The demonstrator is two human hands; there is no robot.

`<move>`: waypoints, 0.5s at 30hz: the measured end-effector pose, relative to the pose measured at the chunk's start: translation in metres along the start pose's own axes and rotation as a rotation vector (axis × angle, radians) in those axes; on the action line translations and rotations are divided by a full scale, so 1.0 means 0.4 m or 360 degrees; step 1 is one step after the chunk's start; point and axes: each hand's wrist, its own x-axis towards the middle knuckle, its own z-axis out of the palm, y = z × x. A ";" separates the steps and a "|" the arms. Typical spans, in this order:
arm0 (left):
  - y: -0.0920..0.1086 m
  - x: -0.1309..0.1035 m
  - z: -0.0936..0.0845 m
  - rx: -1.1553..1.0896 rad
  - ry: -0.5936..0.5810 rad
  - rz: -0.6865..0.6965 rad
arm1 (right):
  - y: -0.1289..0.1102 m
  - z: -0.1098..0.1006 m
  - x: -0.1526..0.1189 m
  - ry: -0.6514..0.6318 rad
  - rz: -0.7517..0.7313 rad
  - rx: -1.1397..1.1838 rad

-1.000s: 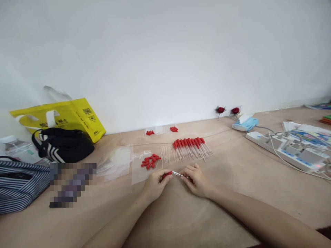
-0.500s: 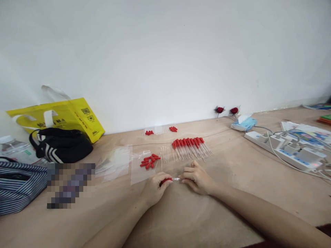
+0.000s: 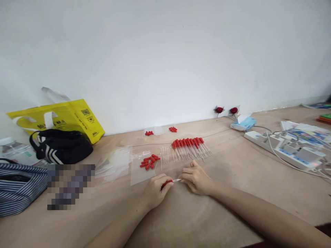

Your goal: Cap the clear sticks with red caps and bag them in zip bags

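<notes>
My left hand is closed on a red rubber bulb. From the bulb a clear thin tube runs to the right, and the fingertips of my right hand pinch its other end. Behind my hands lies a row of droppers with red bulbs and clear tubes. Left of that row are several loose clear tubes. Several loose red bulbs rest on a clear plastic bag beyond my left hand.
Two small bags of red bulbs lie near the wall. To the left are more clear bags, a black pouch, a yellow bag and a striped cloth. A power strip with cables and a blue tissue pack sit right.
My left hand has moved slightly down, and the bulb and tube between my hands now tilt a little, with the right end higher. My right hand has hardly moved.
</notes>
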 end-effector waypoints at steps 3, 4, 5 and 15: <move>0.000 0.000 0.003 0.0076 -0.0005 0.0038 | -0.005 0.005 0.001 0.0020 -0.0006 -0.0022; 0.001 0.000 0.004 0.0092 -0.0006 0.0049 | -0.007 0.007 0.002 0.0022 -0.0005 -0.0027; 0.001 0.000 0.005 0.0103 -0.0006 0.0058 | -0.009 0.008 0.004 0.0022 -0.0002 -0.0026; -0.007 -0.001 0.009 0.0077 -0.0045 0.0131 | -0.022 0.012 0.023 -0.0102 0.0064 0.0036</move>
